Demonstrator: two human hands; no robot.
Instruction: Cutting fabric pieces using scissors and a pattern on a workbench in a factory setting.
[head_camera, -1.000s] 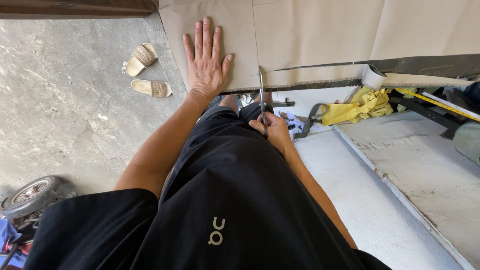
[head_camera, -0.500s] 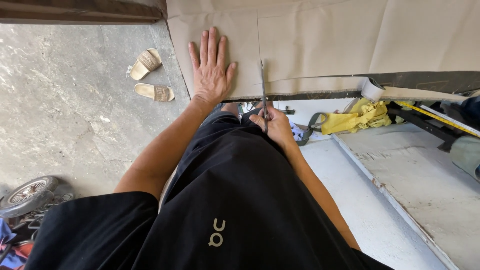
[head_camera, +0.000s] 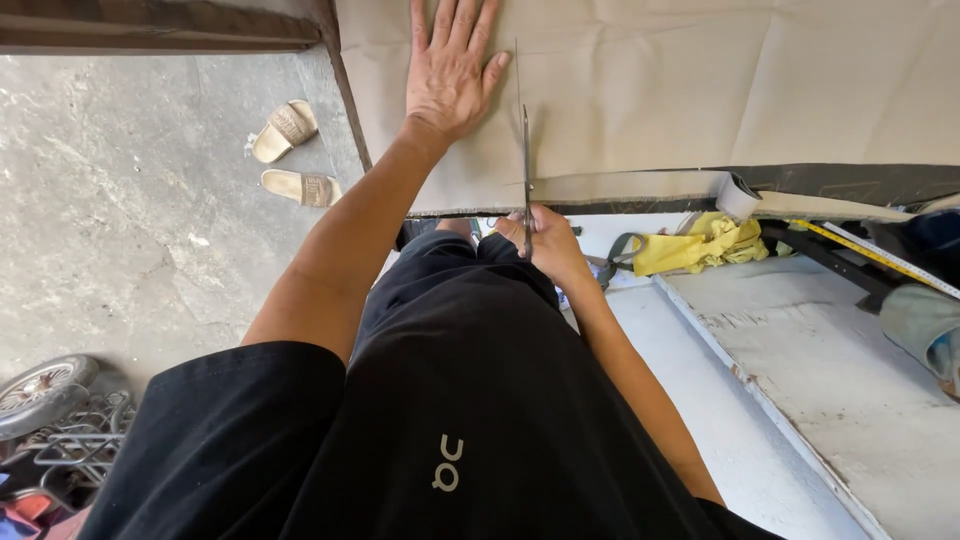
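Here, the right hand (head_camera: 545, 243) is clenched around scissors (head_camera: 526, 165), whose blades point straight away from the person into a beige sheet (head_camera: 640, 90). Just left of the scissors, the left hand (head_camera: 450, 72) lies flat, fingers spread, on the sheet.

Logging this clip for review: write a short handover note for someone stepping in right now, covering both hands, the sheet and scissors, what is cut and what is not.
Left hand: flat, fingers spread, pressing the tan sheet just left of the cut line.
Right hand: closed on the scissors at the sheet's near edge, blades pointing away along the cut.
Done: a straight slit runs from the near edge up past the blade tips.
Left: the sheet beyond the slit is uncut; its far end is out of view.
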